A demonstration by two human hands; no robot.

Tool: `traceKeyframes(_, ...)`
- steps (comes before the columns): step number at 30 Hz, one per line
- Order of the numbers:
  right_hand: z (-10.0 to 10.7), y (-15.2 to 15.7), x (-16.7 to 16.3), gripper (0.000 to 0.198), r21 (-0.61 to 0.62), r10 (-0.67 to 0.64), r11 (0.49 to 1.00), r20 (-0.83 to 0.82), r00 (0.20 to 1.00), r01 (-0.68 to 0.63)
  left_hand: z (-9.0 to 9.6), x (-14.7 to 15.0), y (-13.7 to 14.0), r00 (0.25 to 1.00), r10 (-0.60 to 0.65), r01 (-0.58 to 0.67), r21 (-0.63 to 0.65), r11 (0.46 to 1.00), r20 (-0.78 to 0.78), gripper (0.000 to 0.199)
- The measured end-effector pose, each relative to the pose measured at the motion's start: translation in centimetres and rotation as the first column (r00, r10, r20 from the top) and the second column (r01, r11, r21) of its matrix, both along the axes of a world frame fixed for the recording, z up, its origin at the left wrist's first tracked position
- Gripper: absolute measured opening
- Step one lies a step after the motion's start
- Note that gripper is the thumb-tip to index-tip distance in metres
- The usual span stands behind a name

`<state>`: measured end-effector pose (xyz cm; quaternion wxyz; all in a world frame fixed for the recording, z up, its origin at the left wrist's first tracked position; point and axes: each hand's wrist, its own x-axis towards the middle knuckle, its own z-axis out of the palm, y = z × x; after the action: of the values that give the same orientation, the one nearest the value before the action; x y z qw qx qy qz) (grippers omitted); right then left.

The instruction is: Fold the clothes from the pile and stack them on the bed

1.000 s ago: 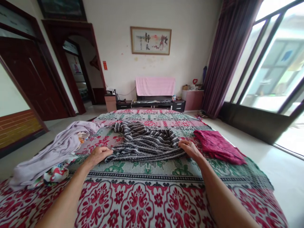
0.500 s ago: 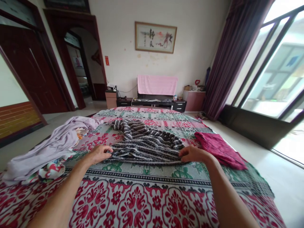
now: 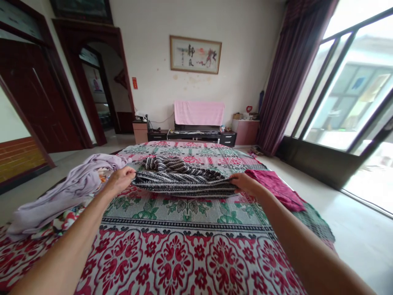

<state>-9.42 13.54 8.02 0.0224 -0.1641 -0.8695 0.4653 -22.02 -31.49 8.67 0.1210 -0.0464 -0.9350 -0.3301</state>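
A black-and-white striped knit garment [image 3: 187, 186] lies bunched across the patterned bedspread [image 3: 190, 209], its near edge pulled up and stretched between my hands. My left hand [image 3: 124, 177] pinches the garment's left corner. At the opposite corner my right hand [image 3: 244, 183] is closed on the fabric. The far part of the garment is rumpled, with a sleeve-like piece folded toward the back left. Both thumbs and fingertips are partly hidden by the cloth.
A heap of pale lilac cloth [image 3: 61, 192] lies on the left, over a floral printed cloth [image 3: 66, 219]. A folded magenta cloth [image 3: 274, 188] is on the right near the bed's edge. Beyond the bed stands a low black cabinet [image 3: 196, 136] under a pink-draped object [image 3: 199, 112].
Both hands have lifted the garment's near edge and moved it away from me, so the garment now looks shorter front to back. The camera view has shifted slightly.
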Motion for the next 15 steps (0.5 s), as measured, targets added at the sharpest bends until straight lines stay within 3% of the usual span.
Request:
traceKeyframes(2, 2.2, 0.5, -1.1, 0.011, -0.26, -0.118, 0.962, -0.139, 0.983, 0.079, 3.4, -0.1, 0.6, 0.999, -0.006, -0.004, 0.212, 0.977, 0.046, 0.013)
traceKeyframes(4, 5.1, 1.3, -2.3, 0.014, -0.408, -0.252, 0.904, -0.263, 0.931, 0.129, 7.3, -0.1, 1.3, 0.997, -0.053, 0.018, 0.458, 0.889, 0.063, 0.008)
traceKeyframes(6, 8.6, 2.0, -3.5, 0.015, -0.445, -0.304, 0.886, -0.351, 0.886, 0.127, 11.3, 0.0, 1.9, 0.996, -0.089, 0.059, 0.601, 0.797, 0.021, 0.007)
traceKeyframes(10, 15.4, 2.0, -4.8, 0.01, -0.512, -0.374, 0.857, -0.551, 0.746, 0.052, 17.8, 0.2, 2.6, 0.984, -0.014, 0.147, 0.759, 0.635, -0.178, 0.009)
traceKeyframes(12, 18.0, 1.2, -4.8, 0.009, -0.532, -0.404, 0.847, -0.642, 0.651, 0.0, 19.7, 0.0, 2.6, 0.965, 0.047, 0.187, 0.803, 0.566, -0.258, 0.011)
traceKeyframes(15, 20.2, -0.2, -4.5, 0.009, -0.541, -0.444, 0.838, -0.757, 0.478, -0.078, 21.0, -0.5, 2.3, 0.929, 0.117, 0.255, 0.836, 0.485, -0.351, 0.012)
